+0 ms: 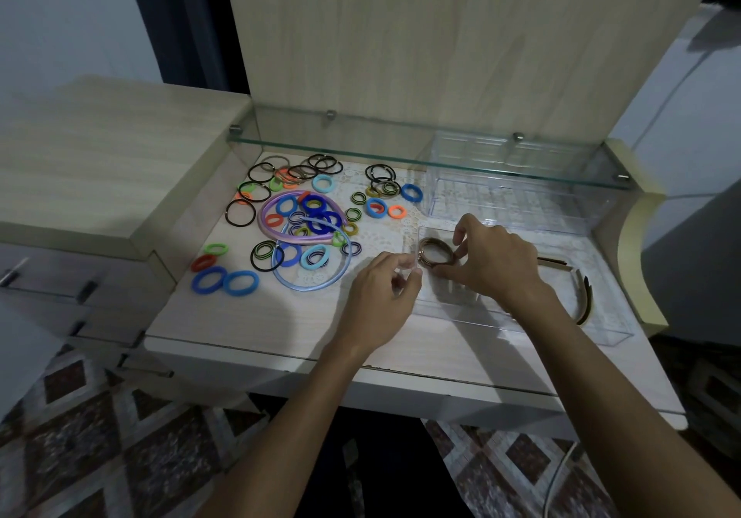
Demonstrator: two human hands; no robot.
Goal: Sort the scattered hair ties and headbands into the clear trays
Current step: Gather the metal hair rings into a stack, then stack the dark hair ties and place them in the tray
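Both your hands meet at the near clear tray: your right hand pinches a bundle of brown hair ties over its left end, while your left hand pinches the tray's left wall. Scattered hair ties lie left on the table.

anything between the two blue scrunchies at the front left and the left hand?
Head view: only the light blue headband curves between the two blue scrunchies and the left hand; otherwise bare tabletop.
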